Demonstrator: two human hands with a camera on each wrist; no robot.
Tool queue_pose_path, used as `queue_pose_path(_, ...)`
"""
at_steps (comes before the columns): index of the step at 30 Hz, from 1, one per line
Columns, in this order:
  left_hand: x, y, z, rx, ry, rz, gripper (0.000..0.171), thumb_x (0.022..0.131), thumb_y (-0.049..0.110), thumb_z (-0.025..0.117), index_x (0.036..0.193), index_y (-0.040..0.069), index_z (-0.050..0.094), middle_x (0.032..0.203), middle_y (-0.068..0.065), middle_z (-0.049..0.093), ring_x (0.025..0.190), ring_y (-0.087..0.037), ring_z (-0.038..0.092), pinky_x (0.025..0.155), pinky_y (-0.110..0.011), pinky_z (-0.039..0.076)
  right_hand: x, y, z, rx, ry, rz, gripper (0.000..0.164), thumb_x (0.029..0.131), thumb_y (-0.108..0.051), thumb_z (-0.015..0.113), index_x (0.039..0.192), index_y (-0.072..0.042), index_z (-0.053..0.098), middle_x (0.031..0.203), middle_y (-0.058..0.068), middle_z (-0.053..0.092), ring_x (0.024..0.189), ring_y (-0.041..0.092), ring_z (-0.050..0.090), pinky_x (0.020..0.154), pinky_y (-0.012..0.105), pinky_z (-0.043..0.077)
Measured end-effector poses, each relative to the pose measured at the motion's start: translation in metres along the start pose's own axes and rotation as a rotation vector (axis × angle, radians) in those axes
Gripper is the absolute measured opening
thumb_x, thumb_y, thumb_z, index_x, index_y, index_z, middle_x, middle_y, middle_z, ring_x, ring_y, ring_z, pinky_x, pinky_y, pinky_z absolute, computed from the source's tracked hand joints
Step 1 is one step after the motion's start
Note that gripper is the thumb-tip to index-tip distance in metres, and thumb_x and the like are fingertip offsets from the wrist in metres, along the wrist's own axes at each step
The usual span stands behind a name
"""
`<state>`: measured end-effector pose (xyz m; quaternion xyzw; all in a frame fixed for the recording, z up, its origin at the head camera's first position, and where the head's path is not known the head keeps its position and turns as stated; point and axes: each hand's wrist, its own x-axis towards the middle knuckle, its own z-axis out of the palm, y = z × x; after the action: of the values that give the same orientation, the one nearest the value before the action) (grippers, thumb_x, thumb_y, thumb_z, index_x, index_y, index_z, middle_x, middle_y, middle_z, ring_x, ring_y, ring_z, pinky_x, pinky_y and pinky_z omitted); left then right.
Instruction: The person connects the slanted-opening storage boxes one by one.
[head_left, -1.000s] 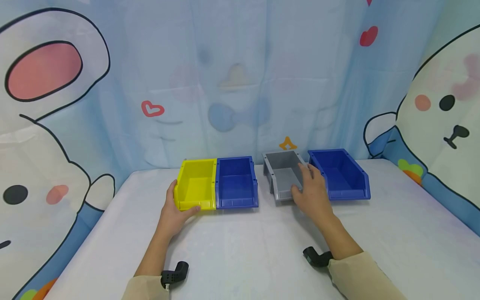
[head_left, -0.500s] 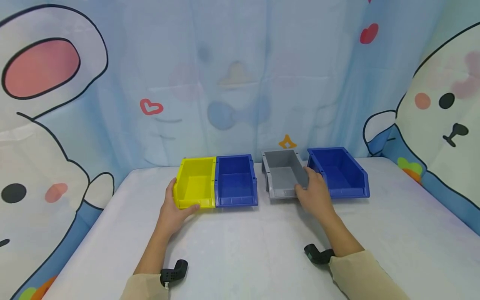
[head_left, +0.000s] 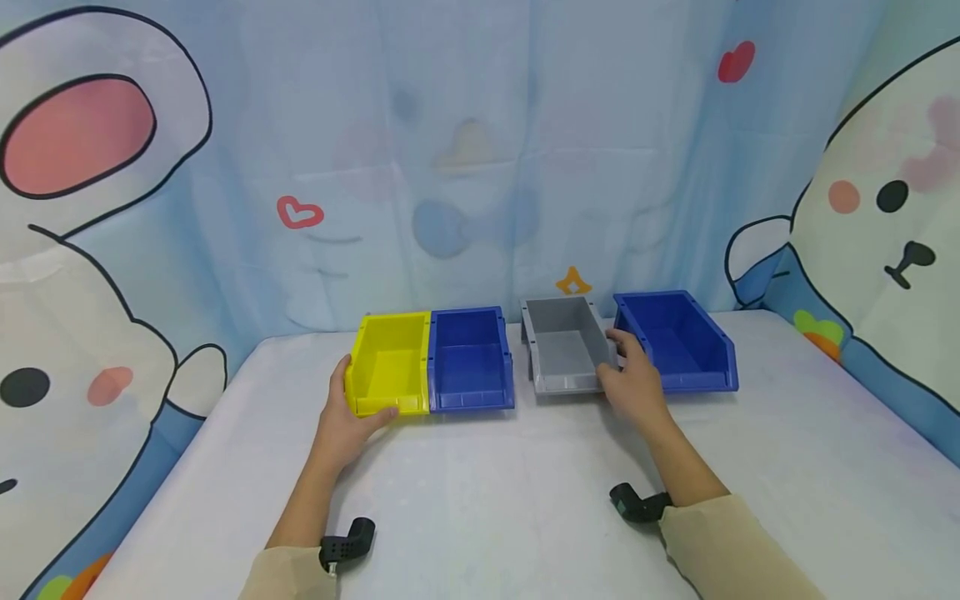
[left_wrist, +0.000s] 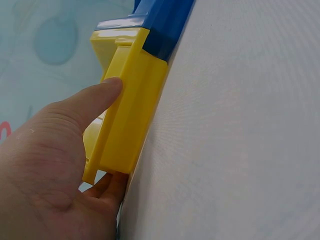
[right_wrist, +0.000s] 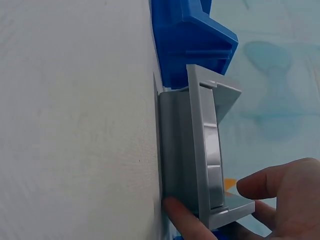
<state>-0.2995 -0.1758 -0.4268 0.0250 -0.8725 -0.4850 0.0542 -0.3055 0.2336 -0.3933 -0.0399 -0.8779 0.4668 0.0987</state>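
Note:
In the head view my left hand [head_left: 348, 421] holds the front left corner of a yellow plastic storage bin [head_left: 392, 362]. Its thumb lies across the front lip, as the left wrist view also shows, while the other fingers go round the side. A blue bin [head_left: 471, 360] stands tight against the yellow one. My right hand [head_left: 636, 385] grips the front right part of a grey bin [head_left: 567, 346], thumb at the rim and fingers along its outer side. Right of that hand sits another, wider blue bin [head_left: 675, 343], partly hidden by the hand.
All the bins stand near the back edge of a white-covered table [head_left: 480, 508]. A gap separates the left blue bin from the grey one. Behind hangs a pale blue curtain [head_left: 480, 167] printed with cartoon animals.
The grey bin's front has swung a little to the left, so it stands straighter. My right hand has shifted from above its right rim to a hold on it. The left hand stays put.

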Motion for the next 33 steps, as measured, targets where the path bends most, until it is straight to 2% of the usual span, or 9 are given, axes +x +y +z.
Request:
queue_pose_path(5,-0.0003,0.0005,-0.0004,-0.004,-0.002,-0.003,0.113,0.087,0.032,0.081,0.167,0.030,0.001,0.173,-0.012,0.018,0.155,-0.038,0.028,0.128,-0.057,0.022,0.0015,0.0013,-0.0005,0.047,-0.007,0.005,0.070,0.096,-0.008,0.044,0.163,-0.012,0.027,0.161,0.030,0.034,0.138,0.053,0.047,0.102,0.063,0.052)
queue_pose_path(9,-0.0006,0.0014,-0.0005,-0.009,-0.002,-0.009,0.113,0.087,0.032,0.081,0.167,0.030,0.001,0.173,-0.012,0.018,0.155,-0.038,0.028,0.128,-0.057,0.022,0.0019,0.0024,-0.0014,0.059,-0.010,-0.009,0.070,0.095,-0.006,0.044,0.163,-0.012,0.029,0.161,0.030,0.035,0.139,0.053,0.046,0.103,0.064,0.051)
queue_pose_path(15,-0.0005,0.0020,-0.0013,-0.020,-0.004,-0.004,0.113,0.087,0.031,0.081,0.167,0.030,0.001,0.173,-0.012,0.018,0.155,-0.038,0.027,0.128,-0.057,0.021,0.0033,0.0080,-0.0012,0.064,0.005,-0.027,0.068,0.095,-0.006,0.046,0.161,-0.012,0.033,0.160,0.030,0.038,0.140,0.053,0.045,0.111,0.067,0.042)
queue_pose_path(25,0.0001,0.0011,-0.0008,-0.016,-0.004,-0.006,0.113,0.087,0.031,0.081,0.167,0.031,0.001,0.174,-0.010,0.018,0.155,-0.037,0.028,0.128,-0.057,0.022,0.0026,0.0084,0.0002,0.078,0.035,-0.036,0.067,0.094,-0.007,0.051,0.160,-0.013,0.038,0.156,0.028,0.044,0.136,0.050,0.051,0.109,0.063,0.047)
queue_pose_path(33,-0.0002,0.0021,-0.0005,-0.013,-0.004,-0.009,0.113,0.087,0.031,0.081,0.167,0.031,0.001,0.173,-0.011,0.018,0.155,-0.037,0.027,0.128,-0.056,0.022,0.0011,0.0064,-0.0005,0.120,0.047,-0.046,0.067,0.095,-0.007,0.051,0.160,-0.013,0.037,0.156,0.028,0.045,0.135,0.048,0.052,0.103,0.058,0.052)
